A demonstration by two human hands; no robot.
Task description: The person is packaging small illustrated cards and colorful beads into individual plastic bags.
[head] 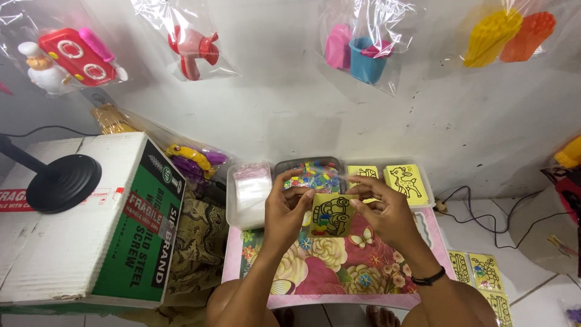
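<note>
My left hand (289, 203) and my right hand (381, 209) together hold a small yellow card with a black vehicle outline (331, 215), partly coloured, inside a clear sleeve. The card hangs above a small table with a flowered pink top (339, 266). Just beyond my fingers stands a tray of mixed colourful small pieces (311, 172). A black band circles my right wrist.
A clear tray (423, 175) holds more yellow outline cards (404, 180); a stack of clear plastic bags (251, 188) lies on its left. A large cardboard box (91, 224) with a black round stand (60, 181) sits left. Bagged toys (363, 51) hang on the wall. More cards (484, 272) lie on the floor at right.
</note>
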